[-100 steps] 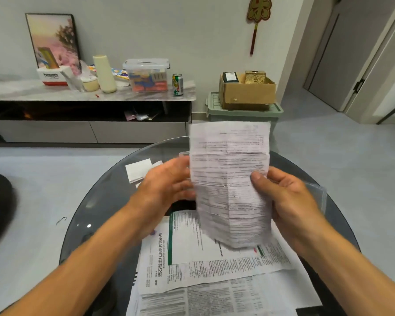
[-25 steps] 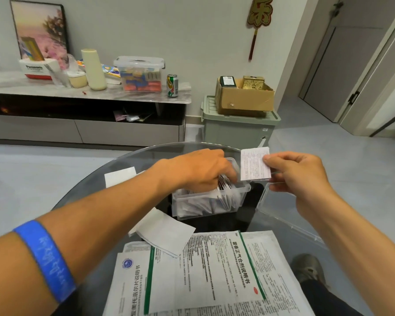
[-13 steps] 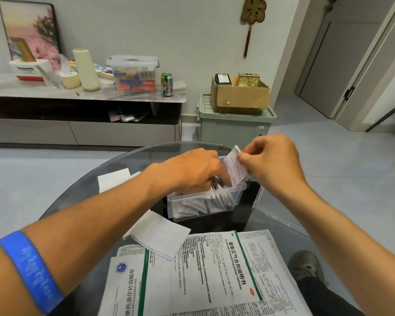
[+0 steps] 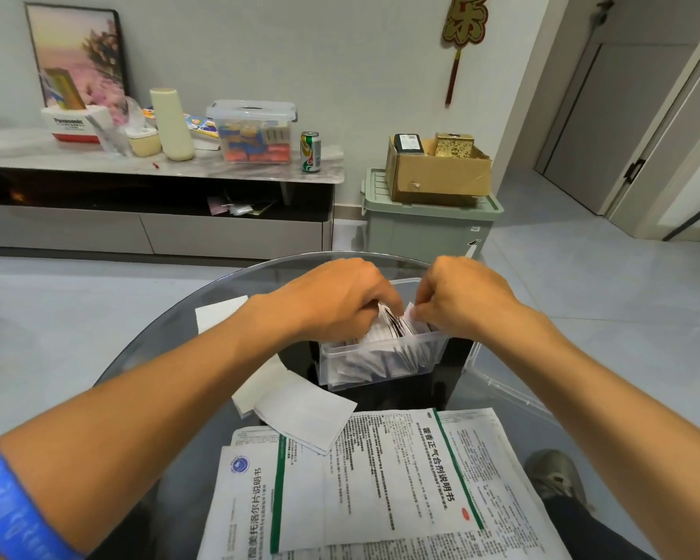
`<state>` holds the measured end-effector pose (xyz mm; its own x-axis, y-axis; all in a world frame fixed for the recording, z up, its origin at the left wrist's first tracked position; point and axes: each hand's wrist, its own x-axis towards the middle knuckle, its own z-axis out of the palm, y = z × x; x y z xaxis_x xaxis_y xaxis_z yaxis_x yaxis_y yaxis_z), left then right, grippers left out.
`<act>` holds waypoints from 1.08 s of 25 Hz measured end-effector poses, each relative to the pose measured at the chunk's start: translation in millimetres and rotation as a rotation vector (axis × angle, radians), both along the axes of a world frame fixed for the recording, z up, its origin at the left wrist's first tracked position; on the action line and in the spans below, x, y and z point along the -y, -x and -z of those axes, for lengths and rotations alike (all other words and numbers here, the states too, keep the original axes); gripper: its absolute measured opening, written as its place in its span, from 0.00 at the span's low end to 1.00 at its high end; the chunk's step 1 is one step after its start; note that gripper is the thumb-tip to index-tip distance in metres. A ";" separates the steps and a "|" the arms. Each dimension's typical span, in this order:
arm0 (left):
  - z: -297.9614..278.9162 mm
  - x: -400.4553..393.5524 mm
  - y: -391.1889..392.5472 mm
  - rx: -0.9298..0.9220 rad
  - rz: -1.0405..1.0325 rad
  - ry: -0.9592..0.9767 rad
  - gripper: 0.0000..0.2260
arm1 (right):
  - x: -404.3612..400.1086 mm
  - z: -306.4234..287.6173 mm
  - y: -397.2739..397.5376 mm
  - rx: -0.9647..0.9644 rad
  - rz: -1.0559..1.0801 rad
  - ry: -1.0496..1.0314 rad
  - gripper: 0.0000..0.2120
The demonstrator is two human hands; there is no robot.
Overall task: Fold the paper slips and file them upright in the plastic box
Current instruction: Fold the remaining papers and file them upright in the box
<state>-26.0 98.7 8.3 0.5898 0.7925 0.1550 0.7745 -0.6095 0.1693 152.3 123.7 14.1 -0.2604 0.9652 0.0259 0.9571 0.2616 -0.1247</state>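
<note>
A folded slip (image 4: 411,313) is pinched upright by the right hand (image 4: 459,295) at the right end of the clear plastic box (image 4: 380,363) on the glass table (image 4: 170,357). The filed slips (image 4: 380,331) are held apart by the curled left-hand fingers (image 4: 384,303) of the left hand (image 4: 332,299). Nearer lie leaflets, one headed "藿香正气合剂说明书" (image 4: 437,462); "Panasonic" is read on a far carton (image 4: 73,123).

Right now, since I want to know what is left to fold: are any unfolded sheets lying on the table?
Yes, several printed sheets lie flat and open on the glass table, nearer than the plastic box.
</note>
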 end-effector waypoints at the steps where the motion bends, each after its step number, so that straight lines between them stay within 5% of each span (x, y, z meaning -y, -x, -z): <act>1: 0.2 9.8 5.5 0.091 -0.056 0.004 0.19 | 4.1 1.4 -3.6 -0.055 -0.004 0.002 0.06; 6: 13.9 72.3 38.4 0.509 -0.371 -0.056 0.12 | 61.9 13.5 -23.6 -0.375 -0.017 -0.289 0.11; 9: 27.1 103.2 49.2 0.266 -0.431 0.200 0.09 | 107.5 25.5 -20.5 -0.491 -0.124 -0.231 0.10; 12: 43.1 122.4 43.6 -0.033 -0.371 0.401 0.19 | 132.6 42.2 -8.7 -0.363 -0.248 -0.091 0.11; 17: 49.3 120.7 35.0 0.059 -0.461 0.221 0.11 | 137.4 58.1 -15.7 -0.419 -0.206 0.092 0.07; 21: 56.7 122.6 36.1 -0.038 -0.406 0.119 0.06 | 136.9 61.1 -16.2 -0.427 -0.191 0.141 0.06; 23: 54.3 121.7 32.3 0.101 -0.446 0.080 0.11 | 136.9 61.8 -15.4 -0.436 -0.184 0.133 0.05; 27: 32.7 128.3 13.7 0.850 -0.535 0.247 0.11 | 145.3 57.7 -8.7 -0.815 -0.184 0.260 0.11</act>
<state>-39.8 -29.5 -24.3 -0.0776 0.9851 0.1534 0.5001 -0.0946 0.8608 161.0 -21.6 -43.6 -0.4089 0.9108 0.0564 0.4896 0.2712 -0.8287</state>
